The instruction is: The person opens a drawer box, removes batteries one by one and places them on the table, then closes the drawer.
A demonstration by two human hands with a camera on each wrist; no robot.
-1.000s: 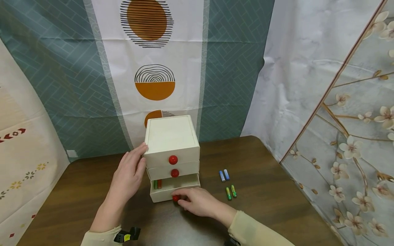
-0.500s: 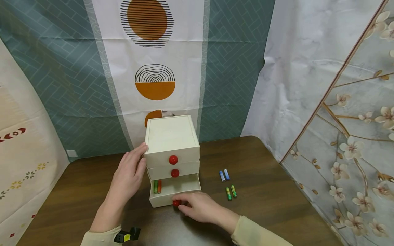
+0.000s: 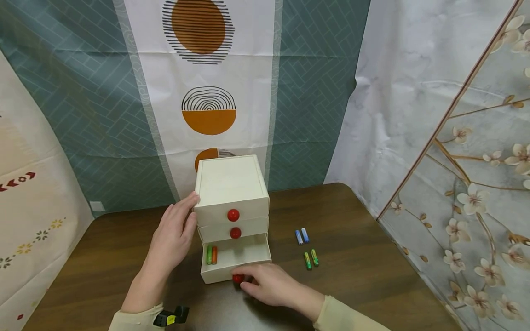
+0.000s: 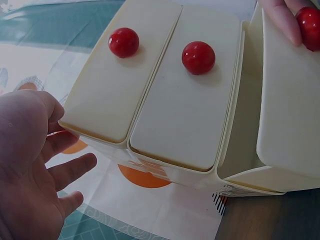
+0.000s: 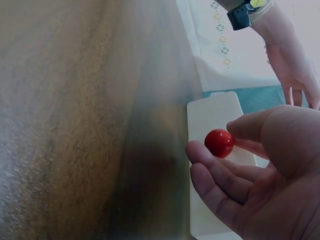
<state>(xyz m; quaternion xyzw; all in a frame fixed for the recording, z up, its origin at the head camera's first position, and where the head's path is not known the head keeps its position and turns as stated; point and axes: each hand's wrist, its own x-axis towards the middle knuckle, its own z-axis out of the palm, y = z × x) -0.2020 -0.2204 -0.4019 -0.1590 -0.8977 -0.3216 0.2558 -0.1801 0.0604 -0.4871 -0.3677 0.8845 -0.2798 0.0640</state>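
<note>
A cream cabinet (image 3: 232, 179) with three stacked drawers, each with a round red knob, stands on the table. Its bottom drawer (image 3: 219, 274) is pulled out; a green battery (image 3: 209, 255) and an orange battery (image 3: 214, 255) lie inside at the left. My right hand (image 3: 271, 282) holds this drawer's red knob (image 5: 219, 143) between thumb and fingers. At the cabinet's upper left side my left hand (image 3: 171, 234) rests with its fingers extended; in the left wrist view its fingers (image 4: 72, 170) are spread beside the top drawer (image 4: 115, 75).
Two blue-and-white batteries (image 3: 302, 236) and two green-yellow batteries (image 3: 311, 259) lie on the brown wooden table (image 3: 352, 276), right of the cabinet. A patterned cloth (image 3: 232, 115) hangs behind the table's back edge.
The bottom drawer has slid farther out toward me, with my right hand on its knob, and more of the two batteries inside shows. My left hand has stayed in place.
</note>
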